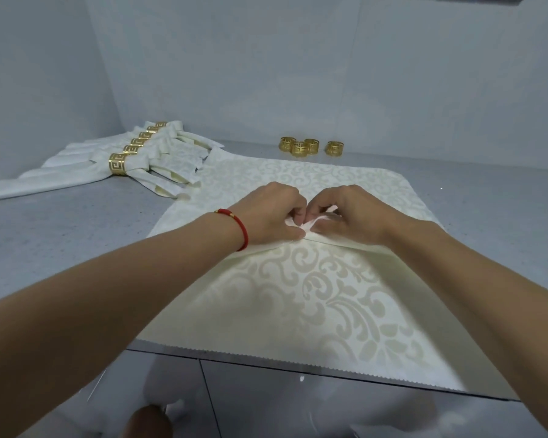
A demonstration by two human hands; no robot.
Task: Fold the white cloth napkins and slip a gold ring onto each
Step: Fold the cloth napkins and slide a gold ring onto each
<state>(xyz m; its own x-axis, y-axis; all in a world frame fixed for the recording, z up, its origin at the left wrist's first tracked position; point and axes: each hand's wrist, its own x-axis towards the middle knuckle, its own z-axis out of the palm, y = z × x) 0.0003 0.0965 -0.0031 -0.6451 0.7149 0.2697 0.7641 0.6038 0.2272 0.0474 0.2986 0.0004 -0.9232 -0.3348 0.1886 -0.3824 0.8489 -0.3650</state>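
A cream-white patterned napkin [314, 298] lies spread on the grey counter, its near edge hanging over the front. My left hand [266, 213], with a red cord bracelet on its wrist, and my right hand [348, 213] meet at the napkin's middle. Both pinch a small raised pleat of cloth [307, 224] along a fold line. Several loose gold rings [310, 147] stand in a cluster at the back of the counter. At the back left lie several folded napkins [86, 169], each with a gold ring [117, 165] around it.
The grey counter [60, 222] meets pale walls at the back and left. Its front edge [171, 354] runs under the napkin's hem, with cabinet fronts below. The finished napkins' fanned ends touch the spread napkin's far left corner.
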